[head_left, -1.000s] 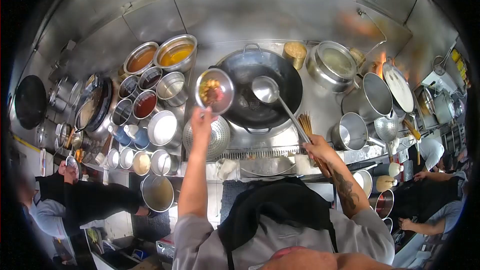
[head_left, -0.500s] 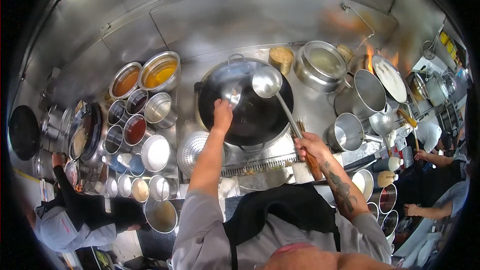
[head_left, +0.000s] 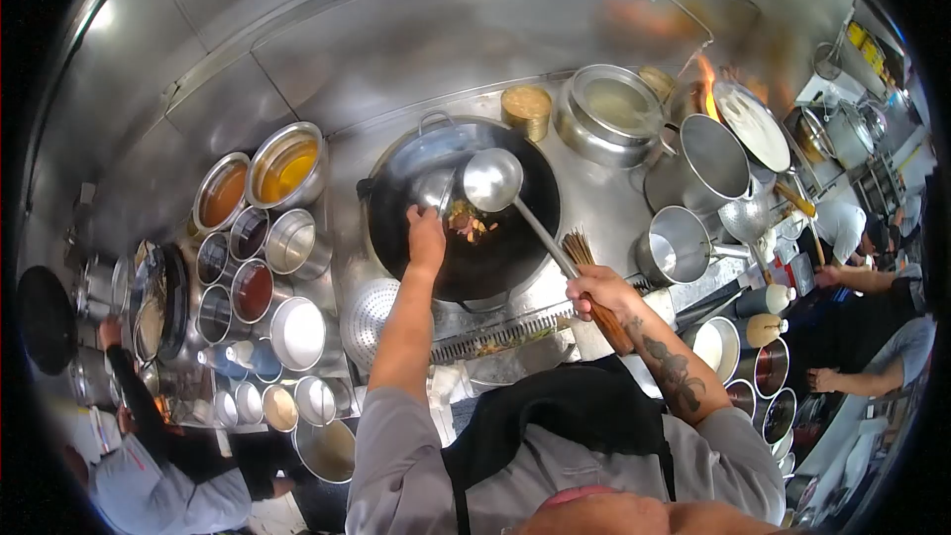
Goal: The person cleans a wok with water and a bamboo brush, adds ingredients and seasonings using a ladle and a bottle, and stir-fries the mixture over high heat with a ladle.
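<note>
A large black wok (head_left: 396, 238) sits on the range in front of me. My left hand (head_left: 426, 240) grips a small metal bowl (head_left: 432, 188), tipped on its side over the wok. Just below the bowl's rim, chopped food pieces (head_left: 469, 222) lie on the wok's bottom. In my right hand (head_left: 602, 294) is a long-handled ladle (head_left: 492, 179), its round head hanging over the wok beside the bowl. A bamboo brush (head_left: 578, 250) shows right behind that hand; whether the brown handle below belongs to it or to the ladle, I cannot tell.
Pots of orange liquid (head_left: 287, 173) and sauce tins (head_left: 253, 289) stand left, near a perforated strainer (head_left: 371, 322). A lidded pot (head_left: 614, 114), a deep pot (head_left: 698, 168) and a saucepan (head_left: 674, 246) stand right. Flame (head_left: 707, 89) rises behind. Co-workers (head_left: 168, 481) are on both sides.
Food pieces now show in the wok beneath the tipped metal bowl. The bowl has turned further over. The whole view has shifted slightly, and the ladle stays over the wok.
</note>
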### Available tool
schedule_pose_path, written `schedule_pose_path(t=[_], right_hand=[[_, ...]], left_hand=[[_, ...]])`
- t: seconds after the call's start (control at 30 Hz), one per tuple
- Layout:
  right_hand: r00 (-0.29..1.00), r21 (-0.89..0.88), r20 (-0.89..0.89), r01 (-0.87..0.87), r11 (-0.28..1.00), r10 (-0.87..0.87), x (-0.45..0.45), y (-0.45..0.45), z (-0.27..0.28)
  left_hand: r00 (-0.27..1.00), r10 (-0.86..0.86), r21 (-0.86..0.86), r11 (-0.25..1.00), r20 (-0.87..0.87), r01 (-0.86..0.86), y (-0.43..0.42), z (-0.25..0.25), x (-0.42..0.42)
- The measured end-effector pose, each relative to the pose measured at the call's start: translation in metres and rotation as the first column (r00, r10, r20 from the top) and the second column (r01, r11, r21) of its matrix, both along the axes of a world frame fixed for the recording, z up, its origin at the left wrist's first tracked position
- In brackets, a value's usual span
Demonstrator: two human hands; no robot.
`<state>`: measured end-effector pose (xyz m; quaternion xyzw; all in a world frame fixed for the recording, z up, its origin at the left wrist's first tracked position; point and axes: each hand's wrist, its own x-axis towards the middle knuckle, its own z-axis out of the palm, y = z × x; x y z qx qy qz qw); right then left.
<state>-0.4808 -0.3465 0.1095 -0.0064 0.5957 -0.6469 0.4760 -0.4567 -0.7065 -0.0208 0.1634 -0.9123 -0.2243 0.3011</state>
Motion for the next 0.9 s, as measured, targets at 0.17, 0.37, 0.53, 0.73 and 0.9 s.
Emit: schedule_pose_path(t=[0.17, 0.37, 0.53, 0.73, 0.9], right_hand=[[1.0, 0.078, -0.024, 0.019, 0.997, -0.017, 0.013, 0.001, 0.001], [0.991, -0.116, 0.128, 0.057, 0.992, -0.042, 0.022, 0.017, 0.012], [0.976, -0.216, 0.218, 0.055, 0.975, -0.007, 0.02, 0.033, 0.008], [0.988, -0.165, 0.155, 0.021, 0.986, 0.005, 0.024, 0.042, 0.014], [0.983, -0.184, 0.17, -0.037, 0.982, 0.069, 0.01, 0.04, 0.028]], left_hand=[[0.999, -0.025, 0.011, 1.0, -0.033, 0.026, -0.005, 0.0, -0.003], [0.977, -0.189, -0.021, 0.981, 0.1, 0.191, 0.028, 0.037, 0.022], [0.974, -0.224, -0.046, 0.973, 0.043, 0.226, 0.022, 0.044, 0.029], [0.987, -0.12, -0.14, 0.985, -0.107, 0.104, 0.03, 0.062, 0.033], [0.979, -0.028, -0.009, 1.0, -0.2, 0.026, 0.035, 0.056, 0.047]])
